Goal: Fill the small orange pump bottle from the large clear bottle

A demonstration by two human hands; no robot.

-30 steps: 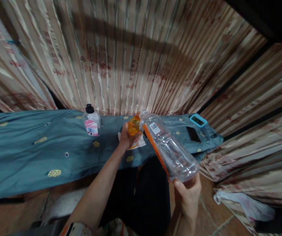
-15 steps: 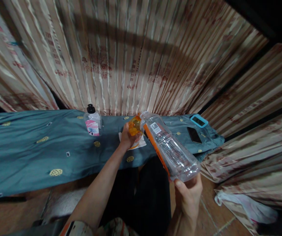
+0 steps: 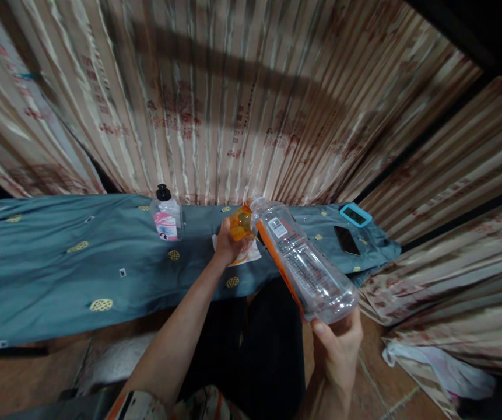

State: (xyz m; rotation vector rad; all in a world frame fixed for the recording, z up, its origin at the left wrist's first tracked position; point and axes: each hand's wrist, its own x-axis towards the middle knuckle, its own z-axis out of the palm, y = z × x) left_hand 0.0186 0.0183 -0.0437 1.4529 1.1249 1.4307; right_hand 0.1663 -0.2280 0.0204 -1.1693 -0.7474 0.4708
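My right hand (image 3: 337, 344) grips the base of a large clear plastic bottle (image 3: 305, 262) with an orange label. The bottle is tilted, its neck pointing up and left. My left hand (image 3: 228, 244) is closed around a small orange transparent container (image 3: 241, 223), held right at the mouth of the big bottle. Whether the two touch is hard to make out, and so is any liquid passing between them. Under my left hand lies a white and orange packet or tissue (image 3: 251, 254), partly hidden. A clear bottle with black cap and pink label (image 3: 166, 217) stands upright to the left.
A teal patterned cloth (image 3: 58, 262) covers the long narrow surface. On its right end lie a blue-framed digital clock or timer (image 3: 355, 214) and a dark phone (image 3: 347, 240). Pleated curtains (image 3: 216, 105) hang behind and to the right. A white plastic bag (image 3: 443, 367) lies low at right.
Almost nothing differs. Both hands keep the same hold and pose; the whole view has shifted very slightly.
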